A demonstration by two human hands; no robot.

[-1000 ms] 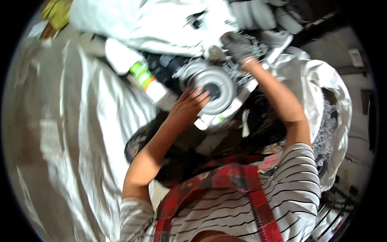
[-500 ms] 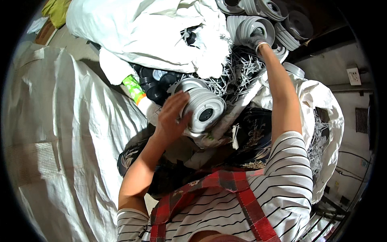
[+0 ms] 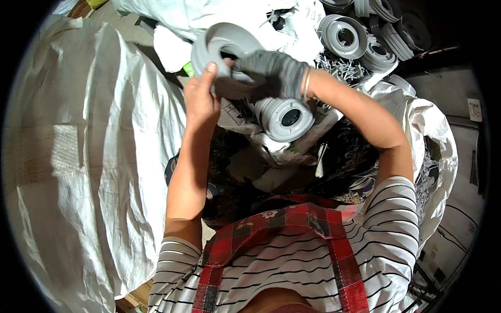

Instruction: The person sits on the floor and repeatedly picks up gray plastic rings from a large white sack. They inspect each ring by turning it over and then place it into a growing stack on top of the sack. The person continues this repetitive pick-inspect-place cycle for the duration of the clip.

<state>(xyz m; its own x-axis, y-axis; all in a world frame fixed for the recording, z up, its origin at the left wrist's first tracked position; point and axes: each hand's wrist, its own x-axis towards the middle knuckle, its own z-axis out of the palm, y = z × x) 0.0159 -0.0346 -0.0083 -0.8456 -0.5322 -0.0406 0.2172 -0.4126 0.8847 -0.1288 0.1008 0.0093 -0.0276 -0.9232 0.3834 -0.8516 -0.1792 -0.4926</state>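
Observation:
A round grey plastic ring-shaped part [image 3: 209,51] is raised in front of me, tilted, with its open centre showing. My bare left hand [image 3: 201,101] grips its near left side, thumb on the rim. My right hand [image 3: 274,73], in a dark grey knit glove, reaches across to its right side with fingers curled at the centre opening; the fingertips are partly hidden and smeared. Just below the right hand, a short stack of similar grey parts [image 3: 286,119] rests on its side above my lap.
More grey ring parts [image 3: 342,36] lie heaped at the far right. Thin plastic offcuts [image 3: 342,69] are scattered beside them. Large white woven sacks stand on the left [image 3: 104,156] and right [image 3: 441,122]. A wall socket [image 3: 474,110] is at the far right.
My right hand has come from the far-right heap to the left, and a grey ring part is now held up in both hands. The left hand has left the stack. The view has shifted.

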